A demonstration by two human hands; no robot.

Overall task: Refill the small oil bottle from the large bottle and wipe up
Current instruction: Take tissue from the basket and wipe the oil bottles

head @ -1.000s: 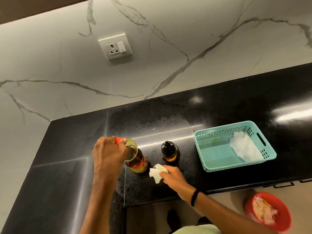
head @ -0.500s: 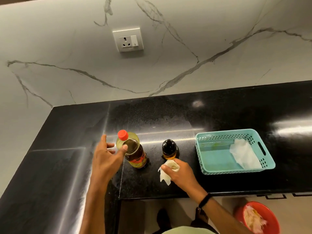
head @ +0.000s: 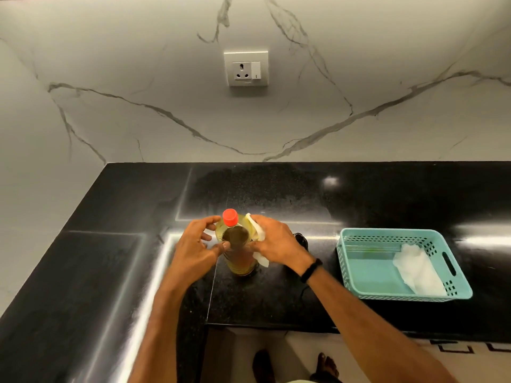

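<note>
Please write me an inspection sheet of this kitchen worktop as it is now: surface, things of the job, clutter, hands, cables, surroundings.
Surface: black polished counter with glare streaks; whether there are spills cannot be told.
Job's things: large bottle upright with its red cap on; small bottle mostly hidden behind the right hand; tissue pressed on the large bottle's side.
Clutter: teal basket on the right, with crumpled paper inside.
Hands: left hand curls round the large bottle, thumb on it; right hand grips the tissue.
Cables: nothing seen.
Surroundings: marbled wall with a socket; bare feet below the counter edge.
</note>
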